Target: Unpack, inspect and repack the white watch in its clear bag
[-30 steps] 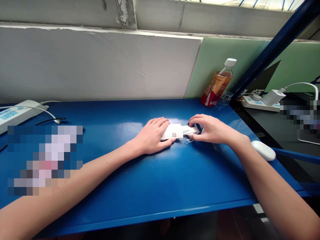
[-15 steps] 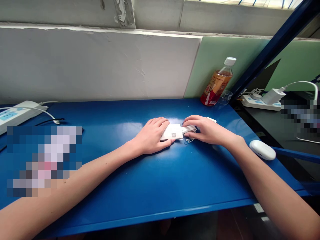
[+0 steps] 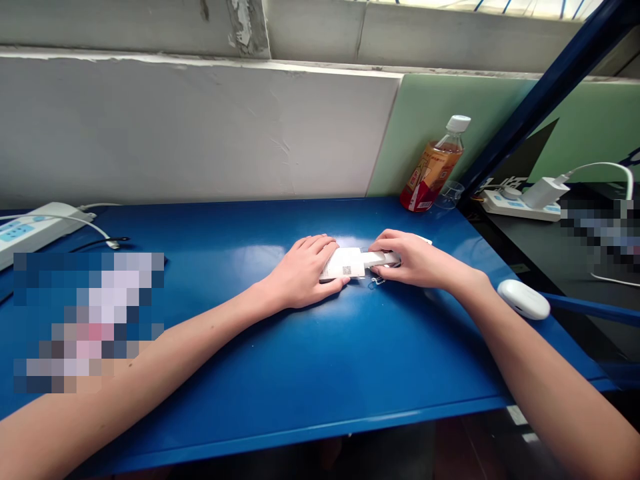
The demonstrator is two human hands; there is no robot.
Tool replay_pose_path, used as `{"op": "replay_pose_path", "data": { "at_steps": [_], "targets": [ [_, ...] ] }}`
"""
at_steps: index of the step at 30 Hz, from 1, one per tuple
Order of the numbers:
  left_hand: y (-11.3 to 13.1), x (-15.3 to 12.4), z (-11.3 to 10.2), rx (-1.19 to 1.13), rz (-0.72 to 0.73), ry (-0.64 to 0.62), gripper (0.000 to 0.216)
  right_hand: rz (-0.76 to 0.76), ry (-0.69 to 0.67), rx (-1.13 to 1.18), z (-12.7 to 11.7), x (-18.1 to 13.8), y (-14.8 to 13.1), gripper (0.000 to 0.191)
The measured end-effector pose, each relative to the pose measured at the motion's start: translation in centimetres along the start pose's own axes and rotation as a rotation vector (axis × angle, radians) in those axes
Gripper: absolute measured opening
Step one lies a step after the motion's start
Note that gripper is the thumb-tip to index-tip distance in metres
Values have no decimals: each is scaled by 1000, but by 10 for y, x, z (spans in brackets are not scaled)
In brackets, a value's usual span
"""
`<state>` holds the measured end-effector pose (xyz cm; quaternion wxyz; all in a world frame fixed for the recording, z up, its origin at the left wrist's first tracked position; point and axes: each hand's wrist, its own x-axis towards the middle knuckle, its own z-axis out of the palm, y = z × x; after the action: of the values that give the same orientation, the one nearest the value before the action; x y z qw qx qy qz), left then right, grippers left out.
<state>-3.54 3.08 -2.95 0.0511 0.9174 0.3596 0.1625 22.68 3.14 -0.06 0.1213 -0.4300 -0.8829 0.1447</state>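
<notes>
A small stack of white cards or papers (image 3: 345,264) with a printed code on top lies on the blue table (image 3: 320,360) at its middle. My left hand (image 3: 303,273) presses down on the stack's left end, fingers and thumb around it. My right hand (image 3: 417,261) grips the stack's right end, where a small binder clip (image 3: 385,259) sits; its wire loops (image 3: 376,281) show just below on the table. How far the clip is on the stack I cannot tell.
A drink bottle (image 3: 434,167) with a white cap stands at the back right corner. A white oval case (image 3: 524,299) lies near the right edge. A power strip (image 3: 30,230) with a cable is at the far left, another power strip (image 3: 520,203) with a charger lies beyond the right edge.
My right hand shifted a little left onto the stack's right end and closed around the clip there. The left hand stayed put.
</notes>
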Motion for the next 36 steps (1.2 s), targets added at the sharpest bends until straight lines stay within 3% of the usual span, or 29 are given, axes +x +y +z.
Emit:
{"op": "replay_pose_path", "data": {
  "at_steps": [5, 16, 21, 28, 33, 36],
  "targets": [
    [0, 1, 0, 5, 7, 3, 57, -14, 10, 36, -5, -2, 8, 25],
    [1, 0, -1, 5, -1, 10, 58, 10, 218, -46, -8, -2, 31, 21],
    [0, 0, -1, -23, -3, 4, 60, 65, 380, -70, -11, 0, 28, 22],
    [0, 1, -3, -84, -16, -20, 70, 39, 443, -86, -4, 3, 20, 25],
    [-6, 5, -5, -335, -181, -24, 65, -9, 493, -109, -3, 4, 18, 26],
    [-11, 7, -4, -572, -299, 114, 63, -79, 482, -81, -5, 4, 11, 25]
  ]
}}
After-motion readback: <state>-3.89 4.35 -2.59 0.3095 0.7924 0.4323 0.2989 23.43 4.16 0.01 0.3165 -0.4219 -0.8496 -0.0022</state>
